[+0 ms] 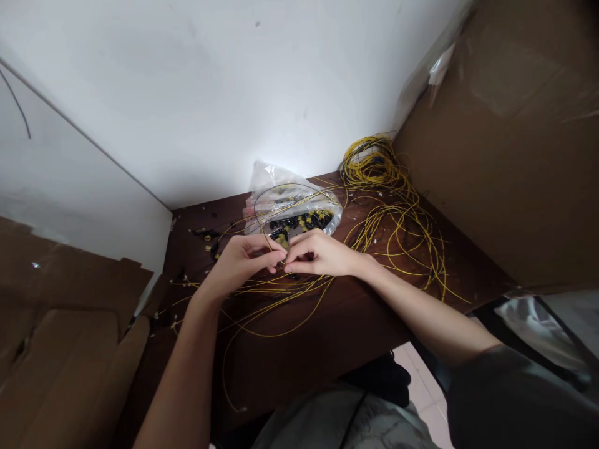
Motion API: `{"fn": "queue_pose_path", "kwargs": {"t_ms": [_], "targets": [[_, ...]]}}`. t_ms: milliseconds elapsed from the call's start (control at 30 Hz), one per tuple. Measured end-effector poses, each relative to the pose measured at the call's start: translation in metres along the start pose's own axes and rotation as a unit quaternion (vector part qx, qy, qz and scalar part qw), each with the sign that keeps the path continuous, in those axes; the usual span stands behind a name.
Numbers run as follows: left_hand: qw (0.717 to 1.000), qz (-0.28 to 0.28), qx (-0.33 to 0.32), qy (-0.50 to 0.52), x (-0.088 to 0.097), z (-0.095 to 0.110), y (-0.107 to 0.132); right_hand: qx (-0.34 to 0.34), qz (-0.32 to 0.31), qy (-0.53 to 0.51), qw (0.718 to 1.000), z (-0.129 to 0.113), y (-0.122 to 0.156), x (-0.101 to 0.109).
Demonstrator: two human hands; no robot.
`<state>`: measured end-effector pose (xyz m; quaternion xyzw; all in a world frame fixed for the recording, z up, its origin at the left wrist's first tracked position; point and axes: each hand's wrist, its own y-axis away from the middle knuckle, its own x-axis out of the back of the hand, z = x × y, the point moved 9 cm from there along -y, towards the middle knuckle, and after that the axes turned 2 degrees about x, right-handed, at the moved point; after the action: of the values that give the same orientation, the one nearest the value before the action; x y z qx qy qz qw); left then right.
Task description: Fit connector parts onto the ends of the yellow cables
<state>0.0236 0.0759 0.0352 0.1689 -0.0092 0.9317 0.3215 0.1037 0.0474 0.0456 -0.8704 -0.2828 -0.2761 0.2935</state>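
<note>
Head view. Your left hand [243, 259] and your right hand [321, 252] meet fingertip to fingertip above the dark wooden surface [355, 318], just in front of the clear plastic bag [292, 209]. The fingers of both hands are pinched shut on a thin yellow wire [262, 227], which rises from the pinch in a loop that arcs over the bag. Whether a small part is held between the fingertips as well cannot be told.

The bag lies just behind your hands, against the white wall [210, 93], and holds small black-and-yellow connectors [299, 223]. To the right of the bag, loose yellow wires [402, 231] spread across the surface, and a tighter coil of yellow wire [372, 159] sits behind them in the corner beside the large cardboard box [510, 143]. To the left of the bag, a few small dark parts [208, 240] lie scattered. Further left, beyond the edge of the surface, lies flattened cardboard [70, 337].
</note>
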Motion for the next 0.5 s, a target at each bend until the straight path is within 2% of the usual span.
{"fn": "queue_pose_path", "kwargs": {"t_ms": [100, 233, 500], "targets": [[1.0, -0.012, -0.003, -0.018, -0.002, -0.002, -0.001, -0.013, 0.008, 0.011, 1.0, 0.003, 0.0, 0.001], [0.999, 0.011, -0.024, -0.04, 0.002, 0.0, -0.002, -0.035, 0.027, 0.004, 0.999, 0.007, 0.0, 0.003], [0.997, 0.051, -0.035, -0.04, 0.008, 0.004, -0.001, -0.083, -0.049, -0.021, 0.995, 0.018, 0.006, 0.0]]}}
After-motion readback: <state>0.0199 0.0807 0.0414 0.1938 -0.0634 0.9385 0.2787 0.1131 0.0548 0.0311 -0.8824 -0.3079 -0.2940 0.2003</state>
